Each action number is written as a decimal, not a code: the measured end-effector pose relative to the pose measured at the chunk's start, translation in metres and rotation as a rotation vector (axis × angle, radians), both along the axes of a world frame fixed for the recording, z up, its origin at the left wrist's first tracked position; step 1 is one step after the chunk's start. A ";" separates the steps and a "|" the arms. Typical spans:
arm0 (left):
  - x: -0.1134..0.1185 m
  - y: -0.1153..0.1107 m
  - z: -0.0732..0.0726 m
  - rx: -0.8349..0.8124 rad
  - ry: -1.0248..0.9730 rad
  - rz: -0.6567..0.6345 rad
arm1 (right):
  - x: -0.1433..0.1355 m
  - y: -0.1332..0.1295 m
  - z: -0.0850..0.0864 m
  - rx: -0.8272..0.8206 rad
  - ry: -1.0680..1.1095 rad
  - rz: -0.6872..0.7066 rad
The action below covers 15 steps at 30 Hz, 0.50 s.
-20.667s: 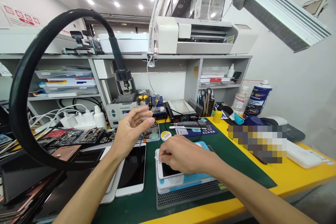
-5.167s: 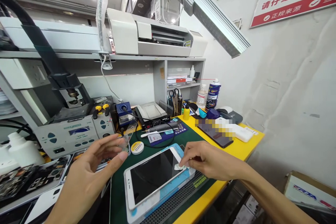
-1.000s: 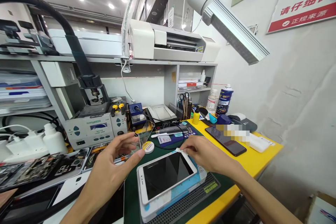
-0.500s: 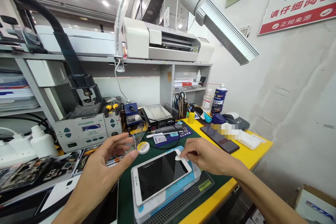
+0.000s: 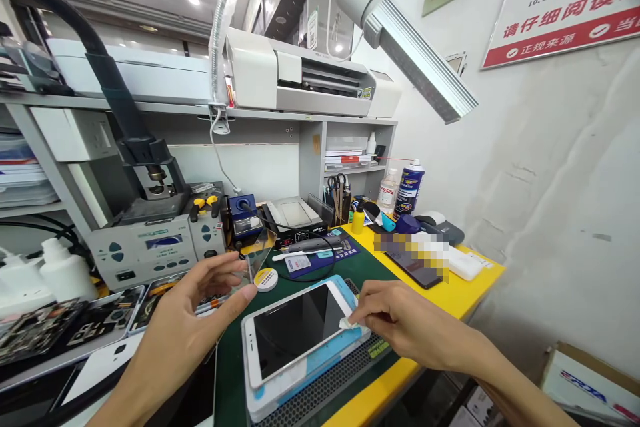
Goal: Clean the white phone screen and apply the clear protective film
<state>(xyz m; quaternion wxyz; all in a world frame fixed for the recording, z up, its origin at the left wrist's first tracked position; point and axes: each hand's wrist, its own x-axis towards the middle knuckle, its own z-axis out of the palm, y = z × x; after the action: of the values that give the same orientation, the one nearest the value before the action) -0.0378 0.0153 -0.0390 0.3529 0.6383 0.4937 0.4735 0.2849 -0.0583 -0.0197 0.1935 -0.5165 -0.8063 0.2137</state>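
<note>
A white-framed phone [image 5: 295, 330] with a dark screen lies face up on a blue and white box [image 5: 320, 365], tilted across the green mat. My right hand [image 5: 405, 323] pinches a small white wipe [image 5: 349, 323] at the phone's right end. Left of the phone, my left hand [image 5: 187, 323] is raised, with a thin clear sheet [image 5: 257, 255] held by its edge between thumb and fingers. A round white and yellow tin [image 5: 266, 279] sits just beyond my left fingertips.
A soldering station [image 5: 155, 247] and phone boards [image 5: 50, 330] stand at the left. Behind are a pen holder [image 5: 339, 200], a yellow bottle [image 5: 358, 220] and a spray can [image 5: 409, 188]. A dark phone [image 5: 417, 267] lies right; a lamp [image 5: 420, 53] hangs above.
My right hand has moved with the wipe toward the near right corner of the phone. My left hand keeps its pose. The whole view has shifted slightly.
</note>
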 end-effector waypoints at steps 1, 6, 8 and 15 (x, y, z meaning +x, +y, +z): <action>0.000 0.000 0.000 0.004 0.000 -0.004 | 0.000 -0.001 -0.001 -0.001 0.005 0.002; 0.002 0.001 0.002 0.008 -0.014 -0.005 | -0.002 -0.008 -0.007 -0.002 0.063 -0.107; 0.003 0.000 0.003 0.009 -0.014 -0.004 | -0.004 -0.011 -0.012 0.025 0.119 -0.220; 0.000 0.000 0.000 0.050 0.034 -0.017 | -0.018 -0.014 -0.022 0.088 0.060 -0.314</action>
<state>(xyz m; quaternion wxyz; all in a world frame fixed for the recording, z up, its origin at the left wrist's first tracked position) -0.0374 0.0158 -0.0387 0.3324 0.6591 0.4822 0.4717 0.2664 -0.0727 -0.0416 0.2712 -0.6206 -0.7180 0.1607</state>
